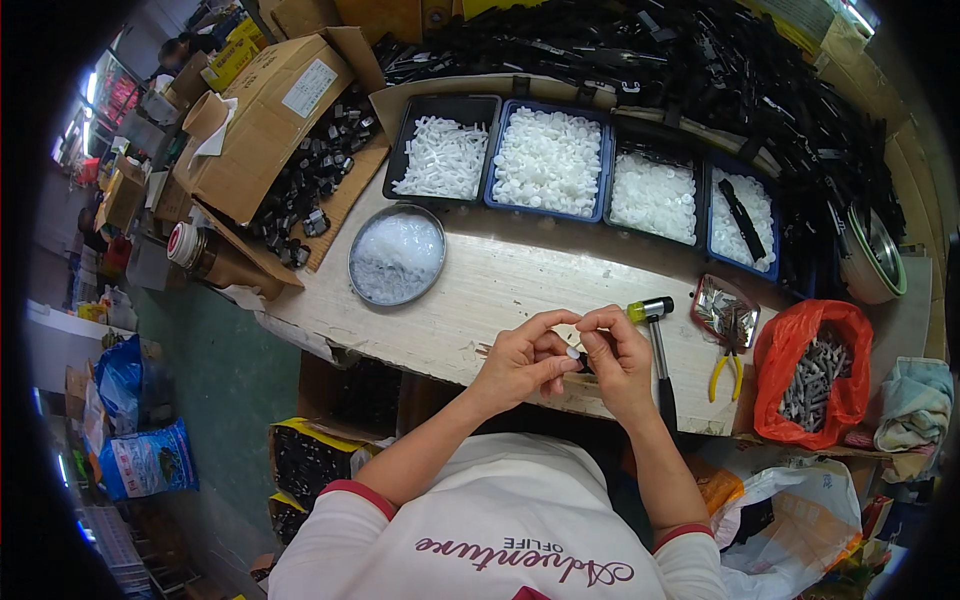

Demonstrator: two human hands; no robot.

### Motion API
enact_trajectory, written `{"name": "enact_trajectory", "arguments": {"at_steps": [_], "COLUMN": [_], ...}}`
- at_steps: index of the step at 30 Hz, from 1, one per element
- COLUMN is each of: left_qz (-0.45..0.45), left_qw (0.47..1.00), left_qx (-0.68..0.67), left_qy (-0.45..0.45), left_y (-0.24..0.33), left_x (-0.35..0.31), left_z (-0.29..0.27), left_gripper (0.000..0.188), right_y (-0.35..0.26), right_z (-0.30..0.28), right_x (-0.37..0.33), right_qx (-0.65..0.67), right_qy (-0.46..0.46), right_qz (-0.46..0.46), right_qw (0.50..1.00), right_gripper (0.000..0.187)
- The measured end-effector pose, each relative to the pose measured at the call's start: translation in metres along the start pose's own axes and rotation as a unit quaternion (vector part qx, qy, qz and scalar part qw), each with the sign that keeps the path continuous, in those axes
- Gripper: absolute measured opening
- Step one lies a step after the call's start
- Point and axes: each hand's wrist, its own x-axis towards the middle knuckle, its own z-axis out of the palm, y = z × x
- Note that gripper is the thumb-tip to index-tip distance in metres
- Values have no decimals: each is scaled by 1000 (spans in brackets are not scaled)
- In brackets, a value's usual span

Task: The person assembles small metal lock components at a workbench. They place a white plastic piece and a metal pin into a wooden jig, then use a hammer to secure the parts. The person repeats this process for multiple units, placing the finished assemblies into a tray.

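Observation:
Close together over the front edge of the workbench (500,275), both my hands work at one spot. My left hand (522,358) is closed, pinching a small white round plastic piece (573,352) between thumb and fingers. My right hand (620,360) is also closed, its thumb and forefinger meeting beside that white piece. A bit of something dark shows between the hands, mostly covered by fingers, and what the right fingers grip is hidden. Just right of my right hand lies a mallet (654,335) with a yellow and black head and a black handle.
Trays of white plastic parts (548,160) line the back, before a heap of black parts (640,60). A round metal dish (396,255) sits left. Rightward are yellow-handled pliers (725,376), a tray of metal pins (725,312) and a red bag (780,400) of grey parts.

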Motion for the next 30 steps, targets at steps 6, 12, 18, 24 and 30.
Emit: {"name": "enact_trajectory", "arguments": {"at_steps": [6, 12, 18, 24, 30], "left_qz": [5, 7, 10, 19, 9], "left_qw": [1000, 1000, 1000, 999, 991], "left_qx": [1, 3, 2, -19, -131], "left_qy": [0, 3, 12, 25, 41], "left_y": [1, 0, -3, -5, -12], "left_x": [0, -1, -2, -4, -8], "left_z": [0, 0, -1, -3, -6], "left_gripper": [46, 45, 45, 42, 28], "right_y": [-4, -5, -12, -8, -4], "right_z": [1, -1, -1, 2, 2], "right_x": [0, 1, 4, 4, -2], "right_qx": [0, -30, -101, -119, -115], "right_qy": [4, -11, -17, -52, -13], "right_qz": [-16, -34, -105, -86, -119], "right_qw": [1000, 999, 989, 988, 986], "right_gripper": [2, 2, 4, 9, 11]}}
